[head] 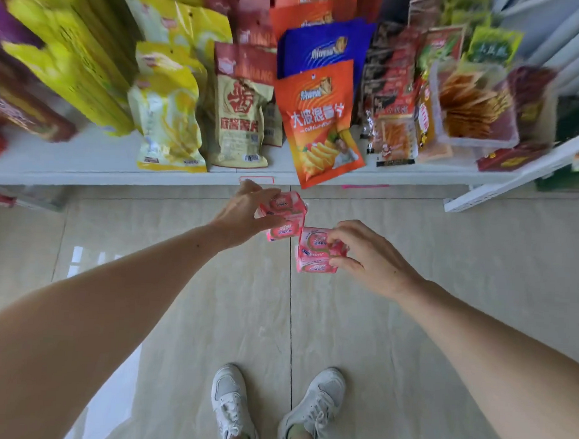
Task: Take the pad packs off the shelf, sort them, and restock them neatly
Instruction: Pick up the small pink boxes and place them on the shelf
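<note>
My left hand [245, 211] grips pink pad packs [283, 207] stacked one over another, held in the air just below the white shelf edge [119, 177]. My right hand [367, 255] pinches another stack of two pink pad packs [315, 251] a little lower and to the right. The two stacks nearly touch at their corners. Both hands hover above the tiled floor, in front of the shelf.
The white shelf carries snack bags: yellow ones [167, 116], a beige bag [240, 119], an orange chip bag [321, 125] overhanging the edge, red packets [390, 101] and a clear tub [472, 107]. My white shoes [235, 404] stand on the tiled floor below.
</note>
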### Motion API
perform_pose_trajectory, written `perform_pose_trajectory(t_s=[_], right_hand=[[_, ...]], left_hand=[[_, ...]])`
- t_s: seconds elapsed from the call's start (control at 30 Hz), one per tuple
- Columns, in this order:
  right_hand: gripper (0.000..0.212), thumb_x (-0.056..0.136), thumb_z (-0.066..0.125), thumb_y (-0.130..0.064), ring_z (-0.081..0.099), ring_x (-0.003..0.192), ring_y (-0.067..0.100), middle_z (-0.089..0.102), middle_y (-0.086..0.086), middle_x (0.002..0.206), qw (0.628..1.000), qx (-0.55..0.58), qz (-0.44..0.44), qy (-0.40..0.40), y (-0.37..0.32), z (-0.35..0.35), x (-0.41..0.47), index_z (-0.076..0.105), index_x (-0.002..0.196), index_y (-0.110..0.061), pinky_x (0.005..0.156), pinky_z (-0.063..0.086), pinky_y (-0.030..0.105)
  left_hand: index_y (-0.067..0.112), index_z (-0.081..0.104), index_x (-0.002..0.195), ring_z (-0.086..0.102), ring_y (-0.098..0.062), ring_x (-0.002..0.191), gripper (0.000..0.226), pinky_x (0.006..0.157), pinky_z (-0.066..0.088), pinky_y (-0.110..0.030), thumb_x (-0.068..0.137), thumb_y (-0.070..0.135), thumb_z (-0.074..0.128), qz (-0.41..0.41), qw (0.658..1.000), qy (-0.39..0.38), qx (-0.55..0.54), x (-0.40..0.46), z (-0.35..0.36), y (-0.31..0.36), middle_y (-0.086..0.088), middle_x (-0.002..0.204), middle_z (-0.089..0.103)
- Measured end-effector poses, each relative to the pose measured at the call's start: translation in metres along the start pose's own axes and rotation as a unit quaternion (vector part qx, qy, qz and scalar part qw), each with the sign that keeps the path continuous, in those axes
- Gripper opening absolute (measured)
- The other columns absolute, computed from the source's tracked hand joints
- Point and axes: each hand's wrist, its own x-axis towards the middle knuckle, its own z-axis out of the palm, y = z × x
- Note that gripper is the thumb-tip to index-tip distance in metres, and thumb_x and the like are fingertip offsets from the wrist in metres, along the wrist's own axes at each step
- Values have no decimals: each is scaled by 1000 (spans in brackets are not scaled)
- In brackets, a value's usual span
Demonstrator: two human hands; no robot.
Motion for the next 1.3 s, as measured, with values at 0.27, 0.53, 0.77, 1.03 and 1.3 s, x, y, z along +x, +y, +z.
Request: perform_pose_trajectory(t_s=[0.27,0.53,0.77,1.03,1.3], right_hand=[[26,84,69,-21,55,93,7,50,-11,109,1000,15,-7,-4,-143,-177,-29,57,107,-21,83,47,28],[24,87,67,-25,53,91,3,50,-15,104,998,-23,-58,-16,-241,-298,-51,57,108,-22,78,41,22],[32,85,68,-33,50,87,4,52,-15,114,991,-96,-97,15,-289,-375,-30,53,114,-29,75,42,26],[45,81,70,-38,53,103,13,58,-9,121,975,-164,-125,82,-325,-419,52,51,121,-28,84,44,32],[32,82,70,-18,56,94,15,52,-6,113,987,-89,-92,97,-345,-430,158,49,104,-28,85,49,41]], left_hand=[[28,56,130,49,-11,103,59,89,38,-22,76,46,71,-5,997,65,-52,-79,-149,125,0,121,49],[25,56,129,56,-7,94,54,90,46,-32,79,29,74,53,986,121,-101,-130,-260,235,8,106,58],[15,42,139,56,-13,104,73,92,41,-25,75,26,76,56,969,172,-166,-136,-329,287,3,105,60],[26,57,121,57,-19,107,54,99,46,-44,72,36,79,58,947,229,-218,-89,-410,285,-2,111,63],[19,49,124,61,-22,103,49,89,52,-38,81,26,72,86,946,229,-214,-20,-482,260,-4,113,62]])
